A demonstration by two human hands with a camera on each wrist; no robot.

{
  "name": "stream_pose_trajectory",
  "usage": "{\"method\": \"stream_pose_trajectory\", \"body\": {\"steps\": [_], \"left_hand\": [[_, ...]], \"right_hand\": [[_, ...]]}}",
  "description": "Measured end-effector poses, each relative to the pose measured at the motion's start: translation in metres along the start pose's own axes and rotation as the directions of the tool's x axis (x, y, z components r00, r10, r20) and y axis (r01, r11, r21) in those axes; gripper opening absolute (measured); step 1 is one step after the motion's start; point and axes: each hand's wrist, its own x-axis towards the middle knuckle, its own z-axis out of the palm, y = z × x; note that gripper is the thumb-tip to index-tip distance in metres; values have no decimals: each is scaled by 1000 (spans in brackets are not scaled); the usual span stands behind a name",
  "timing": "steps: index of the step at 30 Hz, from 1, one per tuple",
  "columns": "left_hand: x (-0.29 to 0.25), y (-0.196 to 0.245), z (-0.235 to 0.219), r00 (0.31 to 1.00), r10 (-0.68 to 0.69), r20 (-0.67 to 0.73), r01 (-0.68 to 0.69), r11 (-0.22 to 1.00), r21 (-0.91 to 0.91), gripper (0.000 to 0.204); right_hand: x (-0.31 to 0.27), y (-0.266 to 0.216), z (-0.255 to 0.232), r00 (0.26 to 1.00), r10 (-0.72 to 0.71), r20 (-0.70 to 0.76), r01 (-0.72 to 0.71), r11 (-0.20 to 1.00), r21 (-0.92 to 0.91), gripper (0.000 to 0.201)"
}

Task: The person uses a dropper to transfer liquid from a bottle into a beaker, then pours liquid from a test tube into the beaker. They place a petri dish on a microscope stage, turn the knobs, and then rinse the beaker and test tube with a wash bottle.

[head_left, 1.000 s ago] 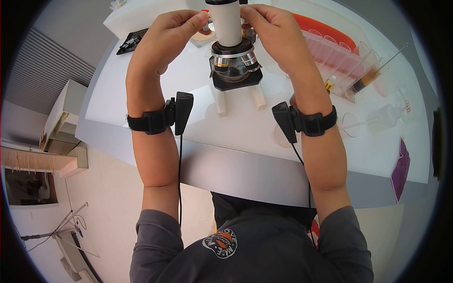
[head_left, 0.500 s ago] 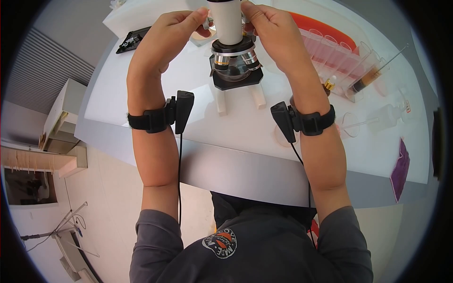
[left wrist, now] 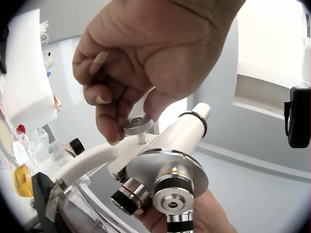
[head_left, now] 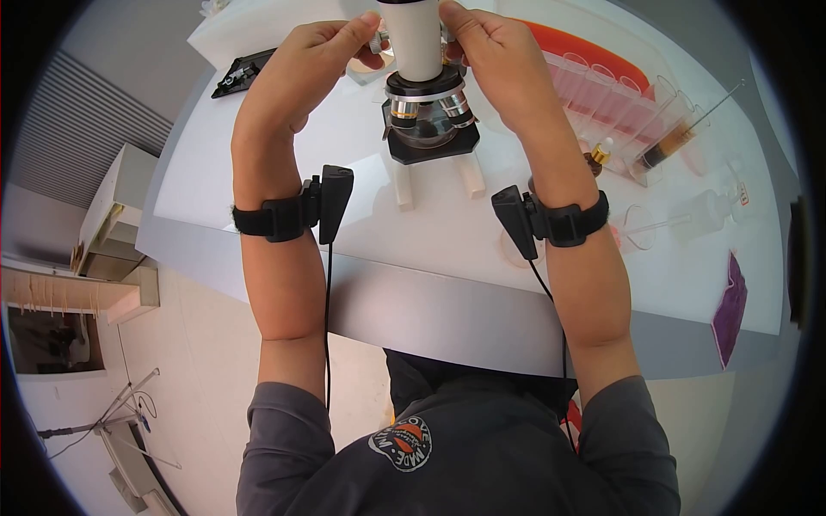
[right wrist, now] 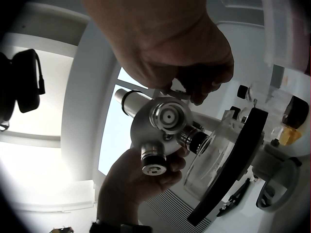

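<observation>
A white microscope [head_left: 413,47] stands upright on the white table, with its black stage [head_left: 433,148] toward the person. My left hand [head_left: 310,64] pinches the ribbed metal focus knob [left wrist: 138,125] between thumb and fingers, on the left side of the arm. On the opposite side, my right hand [head_left: 508,64] grips the matching knob, mostly hidden behind the fingers in the right wrist view. Below the tube, the round nosepiece carries several silver-and-black objective lenses [left wrist: 173,189]. They hang over the stage with a gap between.
At the right stand clear test tubes [head_left: 598,86] in a rack, a syringe-like tube with brown liquid [head_left: 667,148] and a gold-collared dropper bottle [head_left: 600,155]. A purple cloth [head_left: 731,314] lies near the right edge. A black case [head_left: 241,73] sits back left.
Over the last second the microscope tube and nosepiece have shifted slightly up in the head view. Both hands stay at the knobs; the right forearm has drifted a little left.
</observation>
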Motion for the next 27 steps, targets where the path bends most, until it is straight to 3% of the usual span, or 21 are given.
{"method": "stream_pose_trajectory", "body": {"steps": [4, 13, 19, 27], "left_hand": [[1, -3, -2, 999, 38, 12, -38, 999, -5, 49], [-3, 7, -5, 999, 53, 6, -53, 998, -17, 44], [5, -13, -13, 995, 98, 27, -97, 995, -40, 47], [8, -19, -14, 994, 110, 14, -108, 990, -93, 43]], "right_hand": [[1, -2, -1, 1000, 19, 20, -19, 1000, -10, 44], [3, -2, -4, 992, 59, 110, -85, 967, 242, 32], [1, -7, -10, 991, -10, 131, -11, 986, 164, 27], [1, -8, -12, 991, -14, 136, -13, 980, 198, 26]]}}
